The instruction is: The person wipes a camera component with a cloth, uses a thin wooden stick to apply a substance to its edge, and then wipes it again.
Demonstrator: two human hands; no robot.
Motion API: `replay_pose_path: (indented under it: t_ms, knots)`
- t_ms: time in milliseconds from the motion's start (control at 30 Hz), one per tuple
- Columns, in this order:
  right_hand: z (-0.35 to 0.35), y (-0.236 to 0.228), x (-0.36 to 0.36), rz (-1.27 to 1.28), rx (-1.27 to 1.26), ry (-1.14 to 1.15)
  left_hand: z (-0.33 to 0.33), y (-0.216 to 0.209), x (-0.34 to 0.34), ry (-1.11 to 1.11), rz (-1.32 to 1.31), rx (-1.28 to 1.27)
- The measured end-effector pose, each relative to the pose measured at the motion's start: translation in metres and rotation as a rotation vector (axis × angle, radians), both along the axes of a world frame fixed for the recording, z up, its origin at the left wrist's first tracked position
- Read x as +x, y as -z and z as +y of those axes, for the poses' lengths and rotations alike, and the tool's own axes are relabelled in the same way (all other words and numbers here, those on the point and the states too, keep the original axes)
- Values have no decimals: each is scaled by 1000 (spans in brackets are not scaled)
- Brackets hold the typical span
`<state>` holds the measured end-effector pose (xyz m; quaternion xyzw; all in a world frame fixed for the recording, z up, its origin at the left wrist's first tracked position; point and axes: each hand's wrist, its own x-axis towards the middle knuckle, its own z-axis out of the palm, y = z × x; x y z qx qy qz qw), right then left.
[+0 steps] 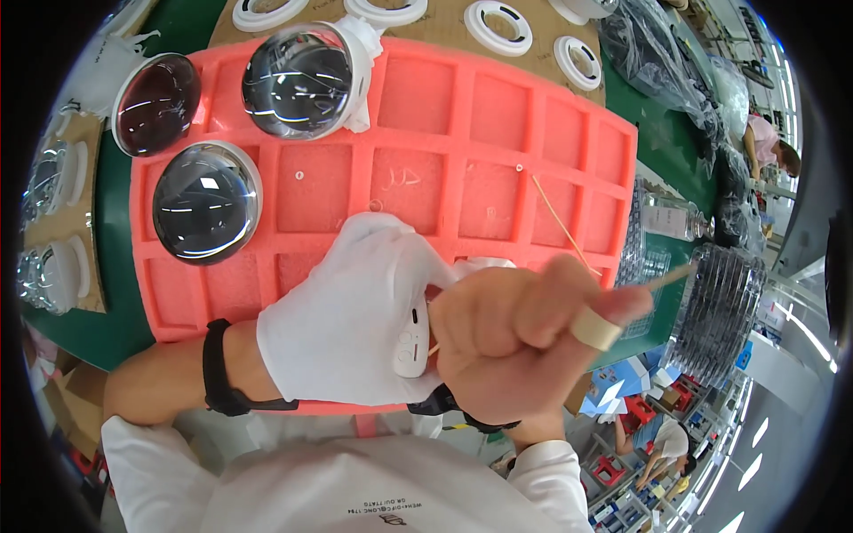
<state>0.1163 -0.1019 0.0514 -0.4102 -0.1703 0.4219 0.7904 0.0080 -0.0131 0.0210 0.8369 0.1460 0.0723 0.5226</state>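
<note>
Above the pink tray's near side, a white housing is gripped by the curled, gloved left hand; a thin stick is pinched by the raised right hand's bent fingers.

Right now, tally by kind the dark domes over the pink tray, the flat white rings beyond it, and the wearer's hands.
Dark domes: 3
White rings: 4 (a cut-off white piece at the top edge left out)
Gloved left hand: 1
Ungloved right hand: 1
Total: 9
</note>
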Motion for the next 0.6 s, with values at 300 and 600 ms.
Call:
replay_pose_path:
  t_ms: [300, 600]
  knots:
    - [7, 2, 8, -72, 77, -96, -13, 7, 5, -313, -276, 31]
    - [25, -5, 6, 121, -164, 194, -13, 9, 8, -359, -284, 37]
